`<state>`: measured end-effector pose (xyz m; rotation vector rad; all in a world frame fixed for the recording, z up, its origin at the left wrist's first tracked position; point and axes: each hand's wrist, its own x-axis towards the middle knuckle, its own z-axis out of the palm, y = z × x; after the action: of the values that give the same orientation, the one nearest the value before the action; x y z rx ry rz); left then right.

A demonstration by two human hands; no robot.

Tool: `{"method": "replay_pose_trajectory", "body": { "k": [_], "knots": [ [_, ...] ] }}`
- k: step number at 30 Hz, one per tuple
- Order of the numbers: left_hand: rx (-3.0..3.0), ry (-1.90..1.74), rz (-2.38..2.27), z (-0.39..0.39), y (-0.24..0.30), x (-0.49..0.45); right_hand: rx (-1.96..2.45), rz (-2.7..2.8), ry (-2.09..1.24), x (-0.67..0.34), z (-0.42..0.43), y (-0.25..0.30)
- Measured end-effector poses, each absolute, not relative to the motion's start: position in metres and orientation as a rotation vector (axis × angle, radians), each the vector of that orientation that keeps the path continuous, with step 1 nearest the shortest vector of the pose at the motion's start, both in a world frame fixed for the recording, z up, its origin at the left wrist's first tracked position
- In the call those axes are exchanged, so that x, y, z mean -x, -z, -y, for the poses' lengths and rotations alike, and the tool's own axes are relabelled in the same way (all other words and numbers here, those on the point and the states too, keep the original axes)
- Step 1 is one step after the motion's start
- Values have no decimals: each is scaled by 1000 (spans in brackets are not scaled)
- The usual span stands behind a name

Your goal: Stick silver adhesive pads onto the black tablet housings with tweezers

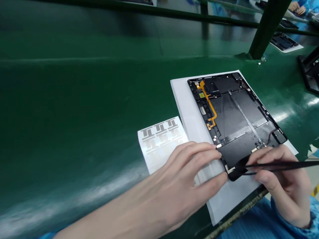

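A black tablet housing with its inner side up lies on white paper. An orange flex cable runs along its left side and a grey ribbon cable crosses its middle. My left hand reaches over from the left, fingers spread, its fingertips at the housing's near left edge. In my right hand is a pair of black tweezers, pinched between thumb and fingers. Their tips point at a pale strip in the near corner of the housing; whether they grip it I cannot tell.
A sheet of grey T-shaped stickers lies left of the housing, partly under my left hand. White paper covers the green bench. A green post stands behind; another housing and a co-worker's hands are beyond.
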<state>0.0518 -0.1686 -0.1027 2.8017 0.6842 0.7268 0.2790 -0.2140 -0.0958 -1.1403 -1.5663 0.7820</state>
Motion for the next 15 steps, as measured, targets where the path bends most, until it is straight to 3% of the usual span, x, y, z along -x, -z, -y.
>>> {"method": "replay_pose_trajectory", "body": {
  "k": [15],
  "knots": [
    [-2777,-607,-771,171,104,-52,1168,1820,-706,-278,202,86]
  ]
}}
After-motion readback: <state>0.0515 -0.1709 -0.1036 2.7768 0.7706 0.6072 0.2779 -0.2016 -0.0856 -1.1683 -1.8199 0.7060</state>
